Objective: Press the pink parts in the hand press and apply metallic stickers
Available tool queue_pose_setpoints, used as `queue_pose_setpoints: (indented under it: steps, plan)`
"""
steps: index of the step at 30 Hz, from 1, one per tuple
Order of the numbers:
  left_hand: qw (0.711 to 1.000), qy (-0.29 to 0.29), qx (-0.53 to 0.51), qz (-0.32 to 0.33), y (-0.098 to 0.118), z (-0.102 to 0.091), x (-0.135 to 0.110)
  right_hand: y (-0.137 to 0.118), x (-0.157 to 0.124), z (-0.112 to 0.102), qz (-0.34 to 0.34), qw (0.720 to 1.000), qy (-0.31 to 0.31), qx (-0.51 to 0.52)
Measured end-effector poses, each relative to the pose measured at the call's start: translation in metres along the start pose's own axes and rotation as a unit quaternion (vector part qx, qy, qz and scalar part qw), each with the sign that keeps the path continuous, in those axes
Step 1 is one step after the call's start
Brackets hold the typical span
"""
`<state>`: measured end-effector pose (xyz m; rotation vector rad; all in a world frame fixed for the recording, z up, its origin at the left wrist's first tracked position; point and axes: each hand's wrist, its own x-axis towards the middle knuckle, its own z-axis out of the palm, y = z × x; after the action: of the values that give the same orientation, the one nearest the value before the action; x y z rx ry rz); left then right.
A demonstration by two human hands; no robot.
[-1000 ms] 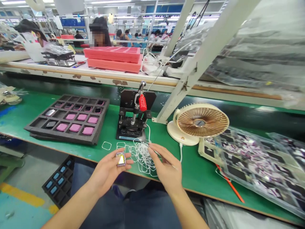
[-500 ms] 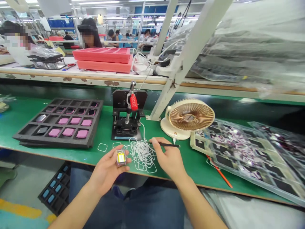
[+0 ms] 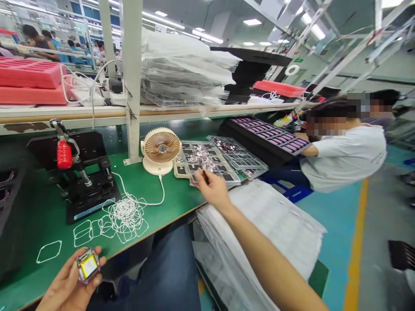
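My left hand (image 3: 66, 285) is closed on a small square part with a yellow face (image 3: 87, 265), held at the bottom left over the bench edge. My right hand (image 3: 212, 190) reaches out to the right, fingers pinched together at a clear blister tray of small parts (image 3: 207, 162); a thin dark tip shows at its fingers, and I cannot make out what it is. A tangle of white gasket rings (image 3: 125, 214) lies on the green bench (image 3: 152, 194) between the two hands.
A black lever press with a red handle (image 3: 76, 172) stands at the left, a small beige fan (image 3: 161, 149) behind the rings. A stack of white bagged sheets (image 3: 259, 224) lies under my right arm. A co-worker in a white shirt (image 3: 343, 151) leans over dark trays at the right.
My view has swung to the right. My right hand left the ring pile and reached to the blister tray. The left hand kept the yellow-faced part and dropped low in the picture.
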<state>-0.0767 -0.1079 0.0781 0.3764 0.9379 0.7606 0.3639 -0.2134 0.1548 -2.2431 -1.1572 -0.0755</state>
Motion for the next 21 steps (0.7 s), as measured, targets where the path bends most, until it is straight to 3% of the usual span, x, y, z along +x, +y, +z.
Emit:
queue_pose_setpoints:
  steps: [3,5,8,12,16,21]
  plan:
    - [1.000,0.010,0.011,-0.013,-0.004,0.000,-0.001,0.031,0.045,-0.026,0.047,0.994,0.007,-0.099]
    - [1.000,-0.001,0.010,-0.014,-0.008,0.007,-0.003,0.039,0.070,-0.028,0.062,0.987,-0.026,-0.146]
    - [1.000,-0.021,-0.006,-0.007,-0.014,0.022,-0.009,0.035,0.095,-0.013,0.079,0.975,-0.078,-0.193]
    - [0.999,-0.030,-0.020,0.023,-0.018,0.035,-0.024,0.021,0.108,0.007,0.108,0.964,-0.104,-0.221]
    - [0.997,-0.061,-0.043,0.025,-0.018,0.034,-0.031,0.014,0.122,0.012,0.109,0.968,-0.116,-0.193]
    - [0.991,-0.101,-0.075,0.039,-0.014,0.028,-0.027,0.019,0.164,0.023,0.096,0.974,-0.166,-0.122]
